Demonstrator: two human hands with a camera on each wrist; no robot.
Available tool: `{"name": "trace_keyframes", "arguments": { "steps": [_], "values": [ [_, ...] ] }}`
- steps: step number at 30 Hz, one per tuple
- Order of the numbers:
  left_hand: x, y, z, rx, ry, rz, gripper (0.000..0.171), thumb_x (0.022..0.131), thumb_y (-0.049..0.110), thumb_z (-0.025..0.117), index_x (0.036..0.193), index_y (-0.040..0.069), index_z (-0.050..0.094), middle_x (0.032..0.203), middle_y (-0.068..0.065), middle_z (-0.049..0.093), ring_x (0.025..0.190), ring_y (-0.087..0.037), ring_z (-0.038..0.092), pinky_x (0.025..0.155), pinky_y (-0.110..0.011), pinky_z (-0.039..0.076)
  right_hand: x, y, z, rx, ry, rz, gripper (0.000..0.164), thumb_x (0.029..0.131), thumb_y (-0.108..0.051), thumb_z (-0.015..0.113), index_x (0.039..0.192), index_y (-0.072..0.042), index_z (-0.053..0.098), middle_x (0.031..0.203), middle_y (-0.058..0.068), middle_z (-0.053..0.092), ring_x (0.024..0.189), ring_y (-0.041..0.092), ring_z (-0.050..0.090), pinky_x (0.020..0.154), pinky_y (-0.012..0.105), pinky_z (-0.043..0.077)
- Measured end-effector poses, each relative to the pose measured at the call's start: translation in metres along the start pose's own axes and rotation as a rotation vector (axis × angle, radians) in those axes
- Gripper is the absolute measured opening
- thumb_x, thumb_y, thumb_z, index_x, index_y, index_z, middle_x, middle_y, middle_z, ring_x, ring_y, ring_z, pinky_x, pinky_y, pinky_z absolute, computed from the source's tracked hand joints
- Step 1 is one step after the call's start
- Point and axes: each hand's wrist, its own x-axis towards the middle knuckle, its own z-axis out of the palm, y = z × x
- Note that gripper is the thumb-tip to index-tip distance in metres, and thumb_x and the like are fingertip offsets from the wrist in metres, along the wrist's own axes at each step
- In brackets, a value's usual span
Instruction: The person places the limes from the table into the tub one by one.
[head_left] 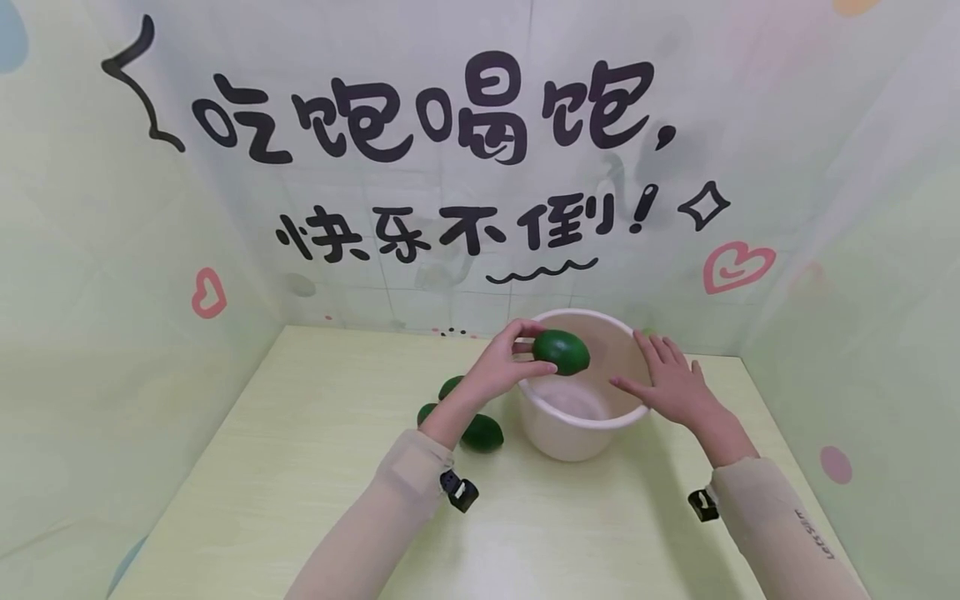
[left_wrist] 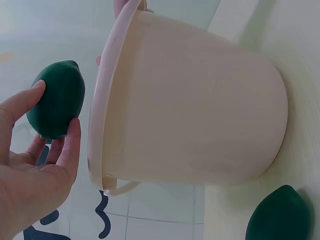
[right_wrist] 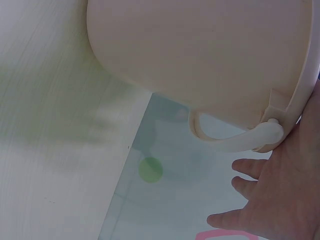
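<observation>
My left hand (head_left: 504,364) holds a dark green lime (head_left: 561,352) between thumb and fingers, above the left side of a cream plastic bucket (head_left: 570,440). In the left wrist view the held lime (left_wrist: 57,100) is just outside the line of the bucket's rim (left_wrist: 107,100), apart from it. My right hand (head_left: 678,383) rests on the bucket's right rim with its fingers stretched out. The right wrist view shows that hand (right_wrist: 285,195) beside the rim and the bucket's handle (right_wrist: 240,142). The bucket stands upright, and the part of its inside that shows holds nothing.
Several more limes (head_left: 482,433) lie on the table (head_left: 300,450) left of the bucket, partly hidden by my left forearm. A printed wall covering (head_left: 420,308) stands close behind the bucket, with side panels at left and right.
</observation>
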Motion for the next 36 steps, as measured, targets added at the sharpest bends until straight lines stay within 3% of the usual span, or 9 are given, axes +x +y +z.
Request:
{"name": "trace_keyframes", "arguments": {
  "steps": [14, 21, 36],
  "values": [
    [0.001, -0.001, 0.002, 0.020, -0.001, -0.008, 0.058, 0.087, 0.006, 0.075, 0.138, 0.006, 0.049, 0.142, -0.015, 0.051, 0.134, -0.033, 0.054, 0.108, -0.044, 0.050, 0.000, 0.001, 0.000, -0.007, -0.002, -0.002, 0.099, 0.091, -0.066, 0.053, 0.160, -0.007, 0.014, 0.161, 0.029, 0.019, 0.149, 0.052, 0.011, 0.110, 0.082, 0.012],
    [-0.002, -0.002, -0.002, -0.014, 0.022, 0.001, 0.055, 0.089, 0.007, 0.073, 0.138, 0.005, 0.048, 0.144, -0.013, 0.052, 0.133, -0.032, 0.054, 0.106, -0.041, 0.052, -0.001, 0.001, 0.001, -0.002, 0.003, -0.003, 0.099, 0.091, -0.066, 0.054, 0.160, -0.007, 0.014, 0.161, 0.029, 0.019, 0.149, 0.052, 0.011, 0.111, 0.082, 0.011],
    [-0.008, -0.009, -0.024, -0.013, 0.053, 0.012, 0.053, 0.090, 0.009, 0.072, 0.137, 0.003, 0.049, 0.143, -0.019, 0.052, 0.130, -0.032, 0.057, 0.106, -0.041, 0.052, -0.002, -0.002, -0.001, 0.002, -0.003, 0.001, 0.099, 0.091, -0.066, 0.054, 0.160, -0.007, 0.014, 0.161, 0.029, 0.019, 0.149, 0.051, 0.011, 0.110, 0.082, 0.010]
  ]
}}
